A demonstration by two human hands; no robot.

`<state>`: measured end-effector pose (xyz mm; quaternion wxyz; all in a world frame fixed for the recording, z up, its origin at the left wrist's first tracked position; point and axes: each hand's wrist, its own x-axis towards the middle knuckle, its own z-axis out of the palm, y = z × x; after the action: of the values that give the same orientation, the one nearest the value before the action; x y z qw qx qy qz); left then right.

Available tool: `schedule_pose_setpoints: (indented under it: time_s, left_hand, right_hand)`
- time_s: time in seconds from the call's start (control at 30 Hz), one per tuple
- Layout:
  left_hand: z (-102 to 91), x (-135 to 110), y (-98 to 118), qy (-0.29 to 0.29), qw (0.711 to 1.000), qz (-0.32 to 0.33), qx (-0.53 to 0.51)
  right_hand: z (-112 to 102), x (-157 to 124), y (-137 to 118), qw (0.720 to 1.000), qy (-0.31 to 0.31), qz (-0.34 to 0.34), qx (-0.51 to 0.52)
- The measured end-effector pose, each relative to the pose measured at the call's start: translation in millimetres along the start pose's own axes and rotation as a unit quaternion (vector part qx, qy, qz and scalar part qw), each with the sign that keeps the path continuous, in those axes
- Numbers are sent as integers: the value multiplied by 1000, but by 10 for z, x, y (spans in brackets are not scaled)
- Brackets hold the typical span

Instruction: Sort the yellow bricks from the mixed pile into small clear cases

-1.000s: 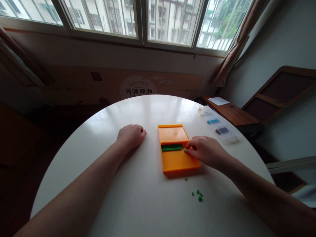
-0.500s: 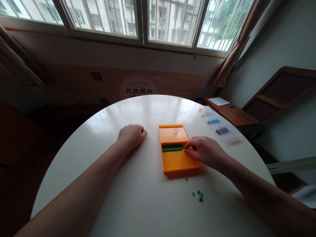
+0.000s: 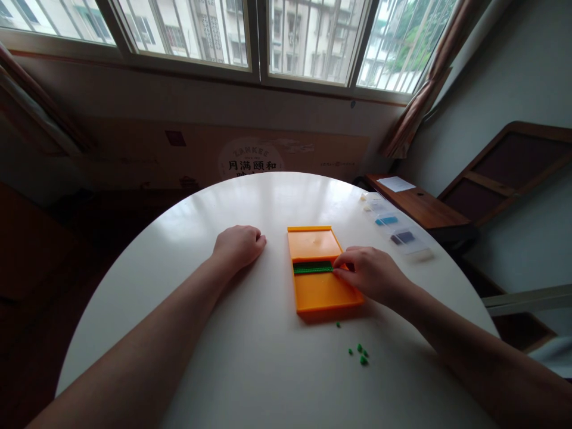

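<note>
An orange tray (image 3: 319,290) lies on the round white table (image 3: 250,369), with a band of small green beads (image 3: 311,268) across its middle. My right hand (image 3: 373,274) rests on the tray's right side, thumb and forefinger pinched at the right end of the green band; whether a bead is between them is hidden. My left hand (image 3: 238,245) lies as a loose fist on the table, left of the tray and holding nothing. Several loose green beads (image 3: 360,353) lie on the table in front of the tray.
A clear plastic box (image 3: 395,229) with blue and dark pieces sits at the table's right rim. Beyond it stand a brown side table (image 3: 424,208) with a paper sheet and a wooden frame. Windows and a curtain fill the far wall.
My right hand's pinched fingertips have edged left, from just beside the green band to its right end. A green bead seen at the fingertips earlier is no longer visible. My left hand stayed put.
</note>
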<state>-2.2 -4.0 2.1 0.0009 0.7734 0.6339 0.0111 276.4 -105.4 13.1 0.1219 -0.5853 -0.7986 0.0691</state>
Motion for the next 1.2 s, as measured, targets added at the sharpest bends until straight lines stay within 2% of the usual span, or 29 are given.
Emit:
schedule_pose_setpoints:
  time_s: [0.7,0.97,1.07,1.2]
  left_hand:
    - [-6,1,5,-3,1000,1,5]
    - [-9,1,3,-4,1000,3,8]
    - [-10,2,1,-2,1000,6,8]
    - [-9,12,1,1,1000,6,9]
  right_hand:
    - [20,18,4,1000,-1,2,-2]
    - [-149,-23,48,999,42,-3,6]
    - [-283,-74,46,997,36,-59,31]
    - [-420,-187,-51,982,-45,-181,21]
